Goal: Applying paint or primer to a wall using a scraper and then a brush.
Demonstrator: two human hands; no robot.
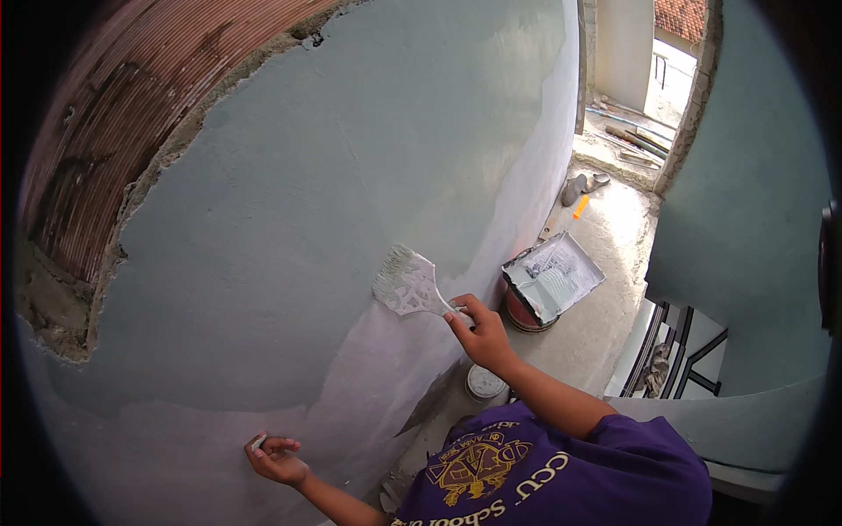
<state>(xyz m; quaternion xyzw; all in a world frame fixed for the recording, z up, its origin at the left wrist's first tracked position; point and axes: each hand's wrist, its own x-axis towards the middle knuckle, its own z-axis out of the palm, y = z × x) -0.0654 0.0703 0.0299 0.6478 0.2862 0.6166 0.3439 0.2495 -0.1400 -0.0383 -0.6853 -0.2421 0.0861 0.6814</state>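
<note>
Since the right hand (481, 331) pinches only the handle end, the wide paintbrush (405, 280) looks light and easy to steer: stiff handle, soft paint-caked bristles pressed on the plastered wall (351, 158), likely slick where wet. Best grip: handle, near the ferrule. Left hand (274, 458) rests curled against the wall lower down, holding nothing visible. Paint bucket (535, 302) with tray sits on the floor (605, 254).

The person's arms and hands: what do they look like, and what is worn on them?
Both forearms are bare, without gloves, watch or rings that I can see. The left hand and right hand are uncovered. A short purple sleeve of a T-shirt with a yellow emblem covers the right upper arm.
</note>
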